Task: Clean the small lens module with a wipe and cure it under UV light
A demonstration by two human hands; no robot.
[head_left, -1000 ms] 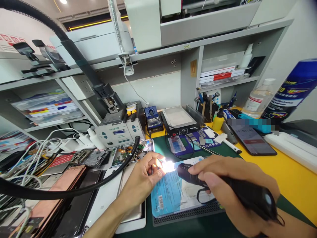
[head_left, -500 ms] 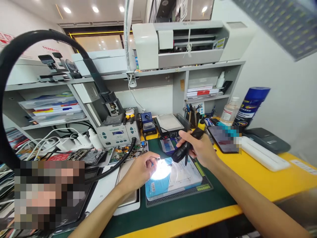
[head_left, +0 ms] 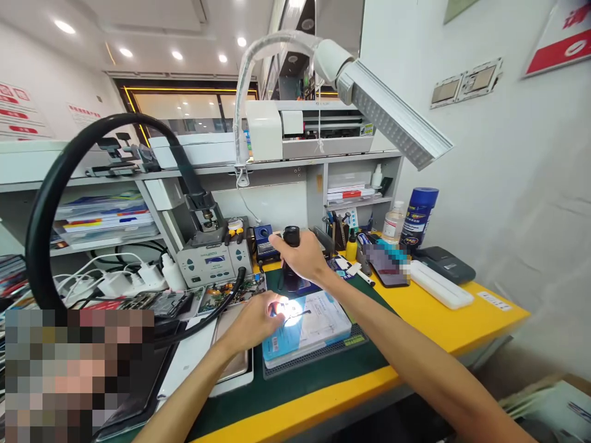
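Observation:
My right hand (head_left: 305, 255) is wrapped round a black flashlight (head_left: 291, 278), which points down and throws a bright spot of light. In that spot are the bent fingers of my left hand (head_left: 253, 319), closed at the left edge of a blue and white box (head_left: 318, 317). Whatever they pinch is small and lost in the glare. The box lies flat on a dark gridded mat (head_left: 314, 362), which rests on a green work mat (head_left: 364, 360). A thin dark strip shows on the box top, right of the light.
Left of the box lie a white tablet (head_left: 184, 363) and a tray of small circuit parts (head_left: 233, 294). A grey rework station (head_left: 207, 264) and thick black hose (head_left: 34, 234) stand behind. Rightward are a phone (head_left: 388, 267), spray can (head_left: 418, 218) and white bar (head_left: 441, 284). A lamp (head_left: 399, 114) hangs above.
The view has tilted up and shifted right. My right hand has brought the flashlight from a slant to nearly upright, nearer my left hand. My left fingers stay in the light over the box.

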